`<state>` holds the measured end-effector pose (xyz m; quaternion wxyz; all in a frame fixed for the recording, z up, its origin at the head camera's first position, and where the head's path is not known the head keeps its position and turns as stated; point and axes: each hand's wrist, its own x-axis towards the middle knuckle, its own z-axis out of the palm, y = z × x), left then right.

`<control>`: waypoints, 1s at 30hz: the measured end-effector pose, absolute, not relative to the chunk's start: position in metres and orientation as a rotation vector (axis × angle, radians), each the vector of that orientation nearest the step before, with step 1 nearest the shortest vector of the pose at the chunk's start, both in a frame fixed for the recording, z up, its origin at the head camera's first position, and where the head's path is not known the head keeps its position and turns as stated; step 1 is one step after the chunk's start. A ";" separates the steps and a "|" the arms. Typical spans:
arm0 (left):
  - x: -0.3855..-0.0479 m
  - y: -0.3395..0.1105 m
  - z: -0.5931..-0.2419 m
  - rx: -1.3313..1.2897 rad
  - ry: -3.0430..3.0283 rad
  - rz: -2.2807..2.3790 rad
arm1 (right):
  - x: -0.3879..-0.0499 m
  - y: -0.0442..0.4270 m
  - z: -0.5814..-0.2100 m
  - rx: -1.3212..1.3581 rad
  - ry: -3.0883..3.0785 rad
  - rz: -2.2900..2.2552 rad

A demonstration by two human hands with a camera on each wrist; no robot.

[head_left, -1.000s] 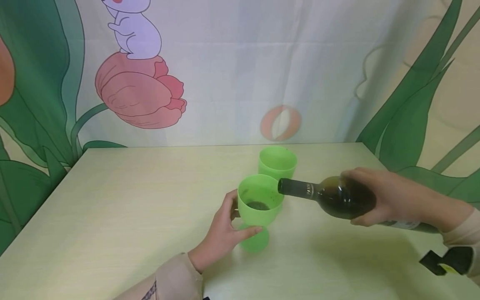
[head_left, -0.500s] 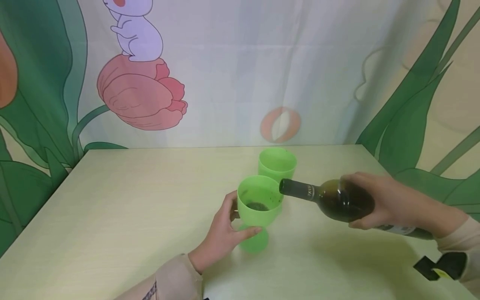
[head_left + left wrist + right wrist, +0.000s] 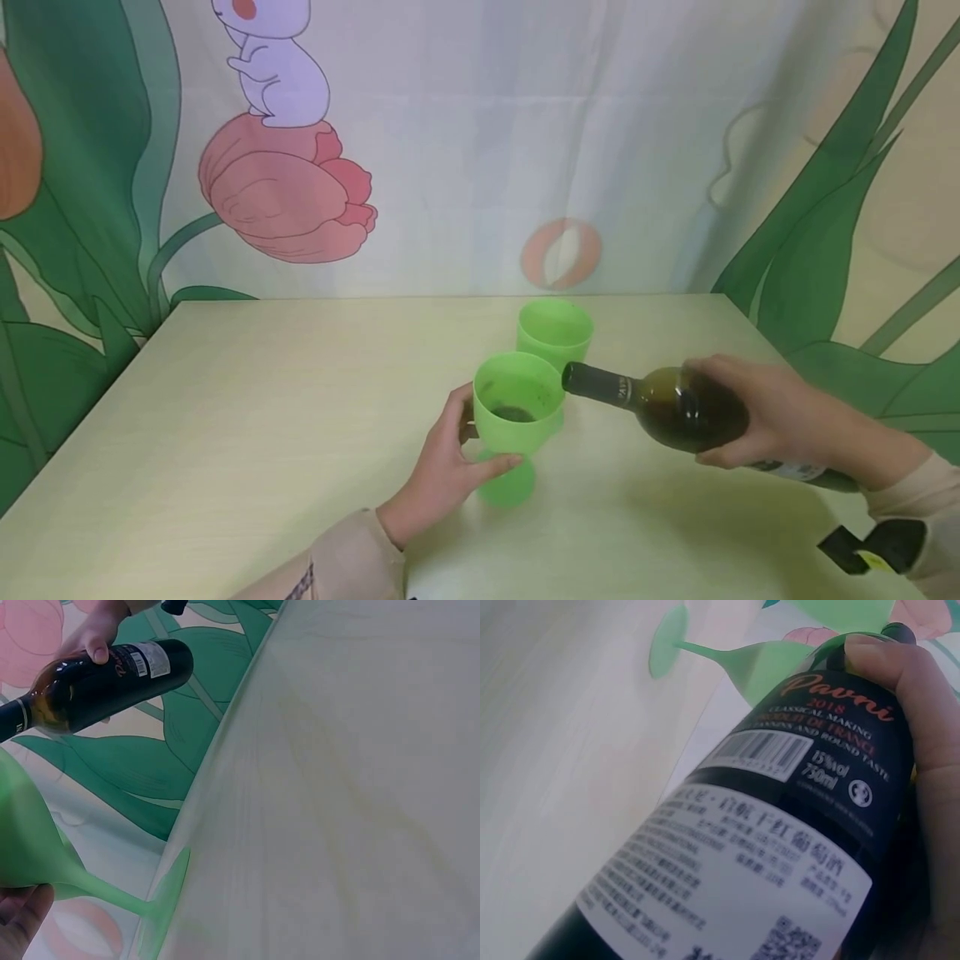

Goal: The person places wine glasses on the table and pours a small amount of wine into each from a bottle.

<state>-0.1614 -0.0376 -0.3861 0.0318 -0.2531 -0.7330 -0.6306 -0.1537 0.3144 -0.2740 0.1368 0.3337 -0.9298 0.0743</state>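
Note:
My left hand [image 3: 442, 467] holds a green goblet [image 3: 517, 429] round the lower part of its bowl, with the thumb across the front. Dark residue or a little liquid [image 3: 513, 414] lies at the bottom of the bowl. The goblet's foot [image 3: 166, 904] appears to stand on the table. My right hand [image 3: 780, 421] grips a dark wine bottle [image 3: 693, 410], which is tilted with its neck toward the goblet. Its mouth is at the right side of the goblet's rim; whether they touch I cannot tell. No stream shows. The bottle's printed back label [image 3: 727, 877] fills the right wrist view.
A second green goblet [image 3: 555, 325] stands behind the first, its lower part partly hidden. Both are on a pale table [image 3: 300, 400]. A printed cloth [image 3: 450, 167] with a rabbit and flowers hangs along the table's back edge.
The bottle has shifted slightly right and down, its mouth drawing a little away from the bowl. The held goblet has barely moved. The whole head view has tilted slightly upward.

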 end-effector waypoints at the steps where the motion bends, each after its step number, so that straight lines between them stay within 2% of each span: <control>1: -0.161 -0.038 -0.386 -0.775 -2.260 -1.941 | -0.154 0.314 -0.275 0.960 -2.694 0.222; 21: -0.165 -0.037 -0.386 -0.726 -2.263 -1.943 | -0.157 0.319 -0.280 0.774 -2.655 0.550; 30: -0.167 -0.040 -0.385 -0.694 -2.274 -1.951 | -0.160 0.317 -0.280 0.517 -2.694 0.736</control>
